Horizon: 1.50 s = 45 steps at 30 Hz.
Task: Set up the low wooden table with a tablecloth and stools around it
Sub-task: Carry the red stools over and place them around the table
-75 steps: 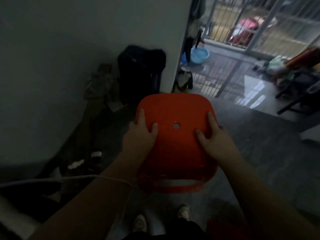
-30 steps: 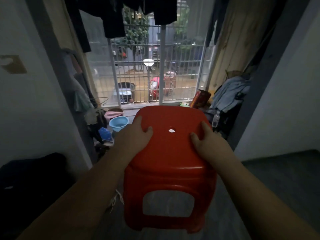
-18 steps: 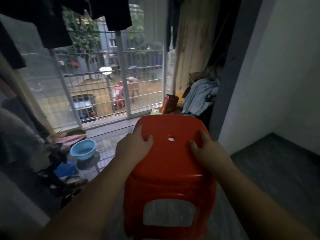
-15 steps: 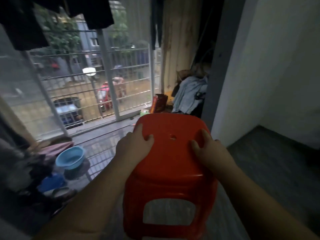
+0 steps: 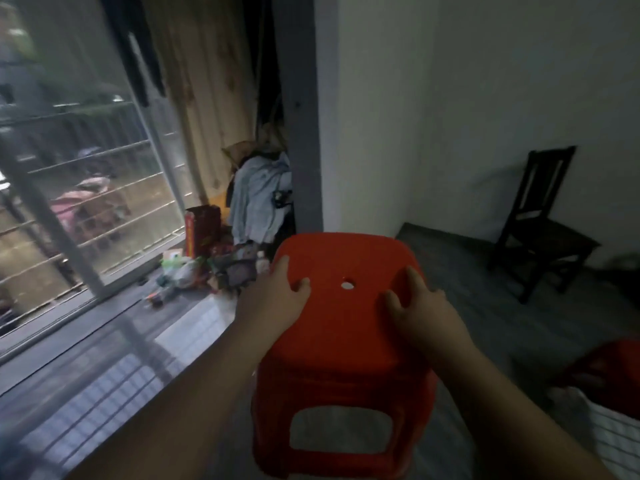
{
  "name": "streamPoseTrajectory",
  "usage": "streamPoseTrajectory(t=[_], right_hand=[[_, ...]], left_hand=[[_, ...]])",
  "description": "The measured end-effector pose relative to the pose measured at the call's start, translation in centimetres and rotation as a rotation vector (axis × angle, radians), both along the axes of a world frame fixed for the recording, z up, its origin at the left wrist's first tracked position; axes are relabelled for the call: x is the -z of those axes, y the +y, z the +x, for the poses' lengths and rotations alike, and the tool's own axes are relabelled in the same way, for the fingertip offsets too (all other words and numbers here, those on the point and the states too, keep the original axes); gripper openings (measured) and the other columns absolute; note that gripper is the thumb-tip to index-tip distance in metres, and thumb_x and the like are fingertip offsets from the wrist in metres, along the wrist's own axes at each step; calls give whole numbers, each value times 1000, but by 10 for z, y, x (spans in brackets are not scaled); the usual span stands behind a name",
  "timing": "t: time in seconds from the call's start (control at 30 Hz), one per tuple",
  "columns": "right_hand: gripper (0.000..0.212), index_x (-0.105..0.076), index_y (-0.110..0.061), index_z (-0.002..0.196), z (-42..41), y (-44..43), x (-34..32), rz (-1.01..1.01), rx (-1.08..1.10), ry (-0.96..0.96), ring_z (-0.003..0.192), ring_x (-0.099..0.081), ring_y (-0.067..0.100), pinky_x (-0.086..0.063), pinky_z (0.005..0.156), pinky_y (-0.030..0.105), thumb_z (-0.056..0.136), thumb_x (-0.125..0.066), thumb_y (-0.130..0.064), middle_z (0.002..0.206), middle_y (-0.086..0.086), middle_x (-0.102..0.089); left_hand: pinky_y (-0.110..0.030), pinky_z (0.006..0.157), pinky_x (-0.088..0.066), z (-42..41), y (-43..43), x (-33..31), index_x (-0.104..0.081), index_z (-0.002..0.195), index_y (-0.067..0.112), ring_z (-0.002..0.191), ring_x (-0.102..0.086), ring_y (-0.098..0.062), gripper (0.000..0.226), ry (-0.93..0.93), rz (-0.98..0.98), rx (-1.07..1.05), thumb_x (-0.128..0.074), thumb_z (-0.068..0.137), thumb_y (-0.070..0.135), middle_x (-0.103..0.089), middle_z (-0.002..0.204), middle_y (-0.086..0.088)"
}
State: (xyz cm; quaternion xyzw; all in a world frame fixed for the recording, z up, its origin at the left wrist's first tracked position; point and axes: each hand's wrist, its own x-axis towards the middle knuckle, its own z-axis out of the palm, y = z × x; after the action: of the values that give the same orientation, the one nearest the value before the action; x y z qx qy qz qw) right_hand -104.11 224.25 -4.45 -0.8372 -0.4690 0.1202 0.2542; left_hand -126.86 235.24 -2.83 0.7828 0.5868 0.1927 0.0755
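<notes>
I carry a red plastic stool [image 5: 346, 327] in front of me, its seat with a small round hole facing up. My left hand [image 5: 273, 299] grips the seat's left edge, thumb on top. My right hand [image 5: 422, 313] grips the right edge the same way. At the lower right edge of the view a second red stool [image 5: 609, 368] shows beside a white checked cloth [image 5: 613, 431]. The low wooden table itself is hidden from view.
A dark wooden chair [image 5: 540, 223] stands against the white wall on the right. A grey pillar [image 5: 298, 109] rises ahead, with piled clothes [image 5: 259, 199], a red box [image 5: 202, 230] and litter at its foot. A barred window [image 5: 76, 188] fills the left.
My view has swung to the right, away from the window and toward the room's corner. The dark chair and the second red stool have come into sight. Both hands keep their hold on the stool.
</notes>
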Motion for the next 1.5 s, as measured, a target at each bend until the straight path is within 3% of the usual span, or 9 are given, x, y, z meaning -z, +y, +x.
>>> streamPoseTrajectory(t=[0.43,0.6,0.77,0.87,0.97,1.07,1.17,1.37,1.5], right_hand=[[77,-8,-40,153,214,32,26,-36,467,41,105,-62,40,-49,84,42,89,-38,-68,144,26,-37],[78,-5,-44,152,262,18,41,-89,723,21,100,-62,37,-42,68,37,85,-35,-72,141,21,-39],[79,-6,-42,151,292,19,53,-111,983,8,101,-60,35,-40,68,38,83,-33,-72,136,21,-43],[78,-7,-43,150,303,27,52,-91,1129,13,84,-58,24,-39,59,30,83,-32,-73,133,21,-46],[75,-7,-44,150,302,35,47,-71,1307,9,64,-40,8,-29,49,23,85,-34,-72,125,18,-48],[77,-9,-43,150,295,37,42,-101,1484,-3,79,-58,26,-38,64,32,84,-34,-72,122,20,-48],[77,-7,-45,150,283,31,38,-87,1627,1,98,-61,38,-45,75,41,84,-35,-72,124,21,-48],[77,-4,-46,152,245,14,41,-78,1852,16,109,-60,39,-49,85,45,85,-36,-71,137,21,-44],[78,-4,-44,153,229,-3,55,-89,1923,63,109,-59,38,-46,79,42,86,-33,-71,138,21,-42]], left_hand=[[-42,84,-49,287,118,13,-19,151,38,104,-62,-37,72,72,-62,397,-33,88,72,-58,122,-15],[-42,92,-47,384,135,36,-20,153,35,114,-59,-36,77,76,-111,618,-35,87,73,-57,131,-16],[-43,97,-44,476,153,55,-22,154,33,122,-55,-33,78,68,-183,858,-39,88,70,-54,139,-15],[-43,99,-42,528,166,53,-20,154,31,124,-53,-34,76,109,-173,1029,-40,90,68,-52,140,-15],[-43,99,-43,572,170,41,-19,155,33,122,-54,-35,75,133,-165,1197,-39,91,67,-50,140,-15],[-42,97,-44,602,162,33,-18,155,33,121,-55,-36,75,147,-127,1364,-38,91,68,-50,139,-15],[-43,97,-44,623,143,33,-18,155,32,120,-56,-37,75,155,-120,1521,-38,92,67,-50,138,-16],[-44,97,-45,636,94,50,-17,154,35,121,-56,-36,77,181,-146,1737,-37,89,70,-50,139,-15],[-47,95,-46,635,65,63,-16,153,36,117,-58,-37,78,210,-136,1818,-35,86,73,-51,138,-15]])
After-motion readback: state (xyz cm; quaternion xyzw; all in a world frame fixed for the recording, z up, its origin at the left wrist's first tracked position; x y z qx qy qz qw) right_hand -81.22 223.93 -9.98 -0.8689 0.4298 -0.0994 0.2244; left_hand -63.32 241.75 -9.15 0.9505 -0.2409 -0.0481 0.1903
